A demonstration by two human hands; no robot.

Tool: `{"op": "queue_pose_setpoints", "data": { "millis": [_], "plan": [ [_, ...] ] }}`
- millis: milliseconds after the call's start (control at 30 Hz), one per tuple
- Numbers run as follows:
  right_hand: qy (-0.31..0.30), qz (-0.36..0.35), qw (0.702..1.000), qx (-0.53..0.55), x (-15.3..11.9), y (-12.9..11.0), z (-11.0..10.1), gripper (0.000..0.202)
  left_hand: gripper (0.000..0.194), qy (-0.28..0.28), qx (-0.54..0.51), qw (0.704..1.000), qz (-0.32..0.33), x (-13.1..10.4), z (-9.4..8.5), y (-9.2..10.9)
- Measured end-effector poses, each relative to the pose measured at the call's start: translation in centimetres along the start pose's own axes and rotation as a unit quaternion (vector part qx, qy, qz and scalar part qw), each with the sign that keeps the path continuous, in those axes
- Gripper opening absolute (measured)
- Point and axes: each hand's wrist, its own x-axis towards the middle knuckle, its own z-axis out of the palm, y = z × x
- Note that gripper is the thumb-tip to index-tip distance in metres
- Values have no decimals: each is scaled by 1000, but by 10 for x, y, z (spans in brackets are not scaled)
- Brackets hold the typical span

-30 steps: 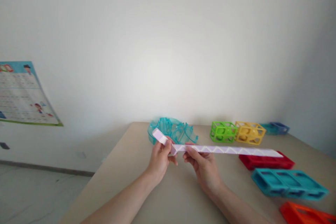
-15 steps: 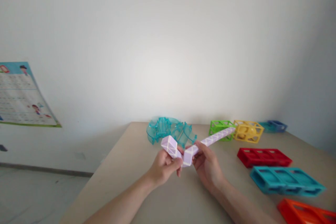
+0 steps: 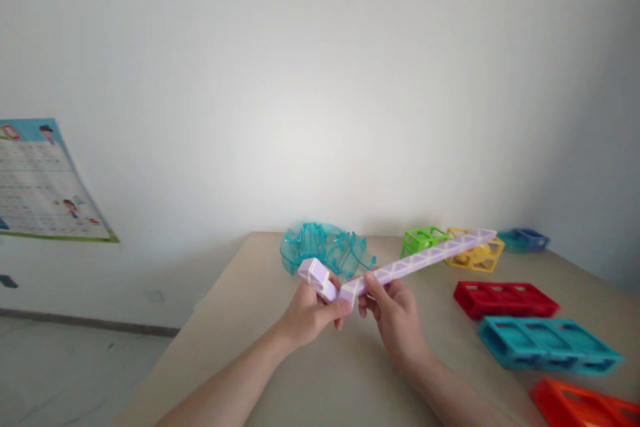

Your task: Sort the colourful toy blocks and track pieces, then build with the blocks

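Observation:
Both hands hold a lilac and white snake puzzle point(image 3: 423, 260) above the table. My left hand point(image 3: 309, 315) is closed around its short, bent end, thumb pressed near the bend. The long straight part is pinched by my right hand point(image 3: 393, 312) between thumb and fingers, just right of the bend. From there the straight part slants up to the right, passing in front of a green frame block point(image 3: 417, 239) and a yellow frame block point(image 3: 473, 258). Some of the fingers are hidden behind the puzzle.
Clear teal track pieces point(image 3: 320, 247) lie at the table's point(image 3: 240, 320) back. On the right are a red block point(image 3: 505, 300), a teal block point(image 3: 550, 345), an orange block point(image 3: 583, 403) and a blue piece point(image 3: 530, 240). A poster point(image 3: 50, 180) hangs on the wall.
The long part of the snake puzzle has turned and now reaches further right, across the yellow block. My right hand has shifted its grip, with the thumb now on top of the puzzle.

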Motion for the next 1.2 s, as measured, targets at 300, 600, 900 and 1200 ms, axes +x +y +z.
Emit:
{"op": "queue_pose_setpoints", "data": {
  "millis": [300, 600, 900, 1200],
  "plan": [
    [51, -51, 961, -266, -5, -1, 1, 41, 18, 17, 277, 957, 83, -4, -3, -4],
    [83, -27, 968, -236, -1, -5, -1, 39, 31, 9, 83, 997, -5, -2, 2, -13],
    [45, -20, 989, -139, -7, -8, 4, 37, 34, 143, 1, 990, -21, 6, 9, -17],
    [-46, 21, 998, 42, -7, -3, 4, 39, 35, 63, -172, 973, -143, 8, 9, -6]
  ]
}}
